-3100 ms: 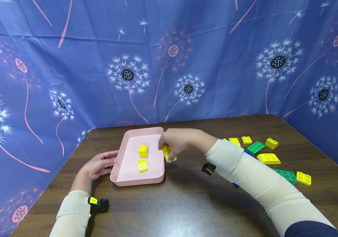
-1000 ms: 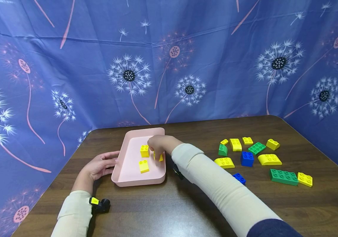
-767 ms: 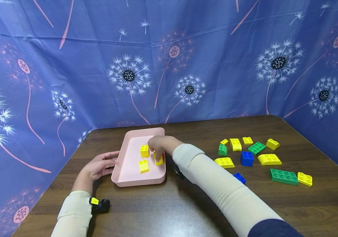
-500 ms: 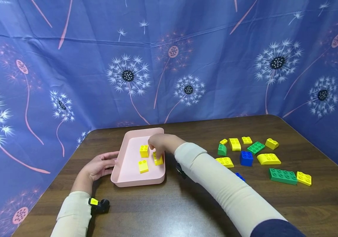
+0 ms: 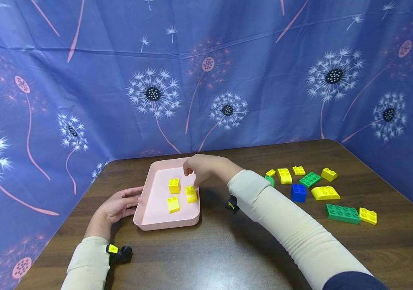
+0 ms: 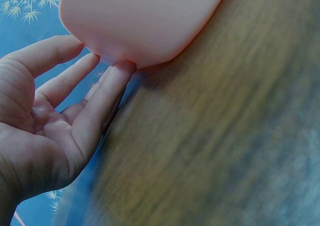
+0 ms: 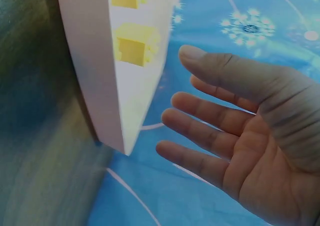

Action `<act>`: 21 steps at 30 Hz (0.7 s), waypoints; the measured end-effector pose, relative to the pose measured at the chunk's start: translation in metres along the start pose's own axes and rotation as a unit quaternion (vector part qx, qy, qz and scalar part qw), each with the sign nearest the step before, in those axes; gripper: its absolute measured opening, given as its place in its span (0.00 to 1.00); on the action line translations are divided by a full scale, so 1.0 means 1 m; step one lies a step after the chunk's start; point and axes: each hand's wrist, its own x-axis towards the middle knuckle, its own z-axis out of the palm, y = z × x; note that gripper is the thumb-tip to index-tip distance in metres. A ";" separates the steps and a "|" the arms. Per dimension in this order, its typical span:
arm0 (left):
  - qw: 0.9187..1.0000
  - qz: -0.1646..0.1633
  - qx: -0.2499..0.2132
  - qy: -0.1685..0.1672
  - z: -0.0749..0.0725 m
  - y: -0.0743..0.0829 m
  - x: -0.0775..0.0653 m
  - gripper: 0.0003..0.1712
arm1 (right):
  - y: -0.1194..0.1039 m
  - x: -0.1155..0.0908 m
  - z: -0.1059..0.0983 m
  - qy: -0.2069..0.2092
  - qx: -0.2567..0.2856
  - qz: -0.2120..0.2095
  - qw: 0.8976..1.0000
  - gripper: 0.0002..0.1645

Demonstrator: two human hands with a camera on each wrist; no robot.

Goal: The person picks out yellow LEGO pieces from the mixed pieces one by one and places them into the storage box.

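Observation:
A pink tray [image 5: 168,226] sits on the table, holding three yellow toy bricks: one near the middle [image 5: 174,186], a flat one toward the front [image 5: 173,204], and one by the right wall [image 5: 191,194]. My left hand [image 5: 118,205] touches the tray's left side with its fingertips; in the left wrist view the fingers [image 6: 102,97] are fairly straight against the pink wall. Above the tray's right rim hovers my right hand [image 5: 208,167]. The right wrist view shows that hand [image 7: 240,123] with relaxed, spread fingers and nothing in them.
On the right of the wooden table [image 5: 206,257] lie several more bricks, among them a blue one [image 5: 298,193], a long green one [image 5: 342,213], and a curved yellow one [image 5: 325,193]. A blue dandelion-print cloth [image 5: 264,72] hangs behind the table.
My right hand carried a yellow brick into the tray and set it by the right wall. It has let go and lifted up and to the right. My left hand stays at the tray.

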 end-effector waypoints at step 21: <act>1.000 0.000 -0.019 -0.005 -0.001 -0.001 0.000 0.31 | 0.041 -0.128 -0.011 0.062 0.016 -0.007 0.998 0.26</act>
